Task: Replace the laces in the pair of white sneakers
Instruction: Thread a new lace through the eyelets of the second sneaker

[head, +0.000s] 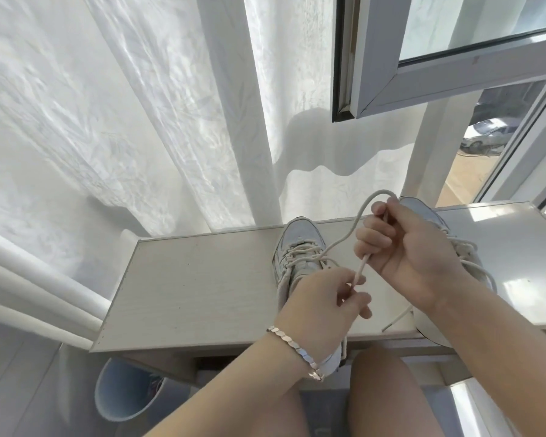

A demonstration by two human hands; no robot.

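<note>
While the left hand [322,298] pinches the lace [341,239] tip and the right hand [416,250] grips its loop, both shoes sit on the desk [202,279]. The left sneaker [298,238] looks part-laced; the right sneaker [427,211] trails a loose end.

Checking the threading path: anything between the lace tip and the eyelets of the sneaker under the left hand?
Nothing visible. The left hand pinches the lace tip right over the sneaker, though that hand itself covers the sneaker's near half.
</note>
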